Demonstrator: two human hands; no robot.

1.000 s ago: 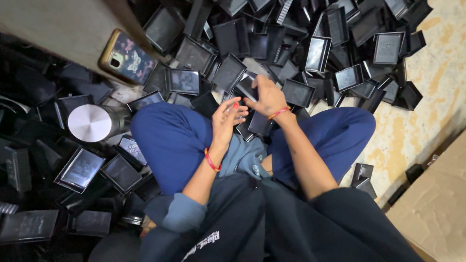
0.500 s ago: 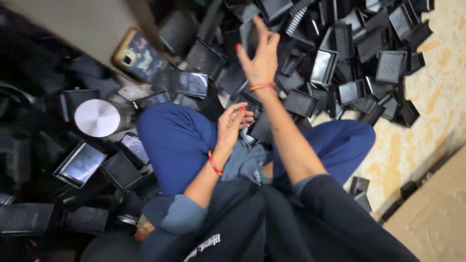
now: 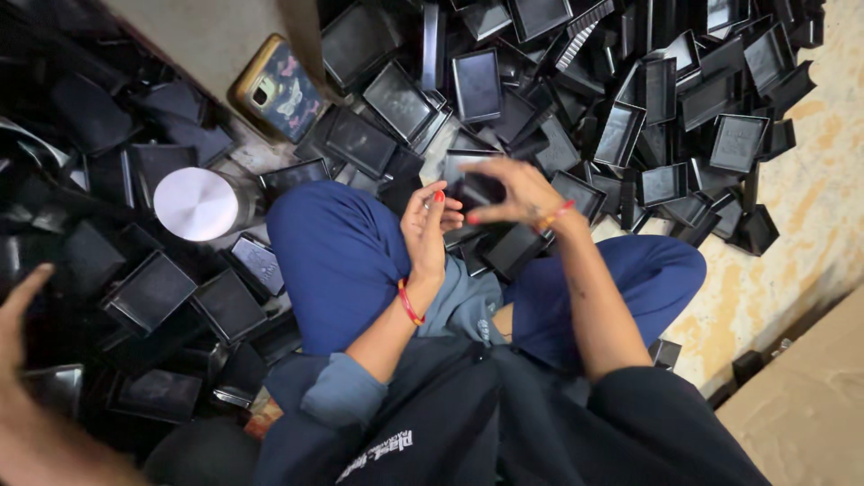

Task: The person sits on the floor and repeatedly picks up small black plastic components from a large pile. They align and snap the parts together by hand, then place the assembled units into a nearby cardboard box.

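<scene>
The right hand (image 3: 513, 193) is pinching a black tray (image 3: 474, 187) just beside the half-open, empty left hand (image 3: 427, 229); it is looking light, stiff and slick, best gripped by its rims.

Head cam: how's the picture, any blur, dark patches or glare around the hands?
Head view: left hand and right hand are fairly sharp; the black trays at left sink into shadow; the round metal lid glares white; another person's hand at the left edge is blurred.

Right hand (image 3: 513, 193) back from pile (image 3: 630, 99), beside left hand (image 3: 427, 225).
</scene>
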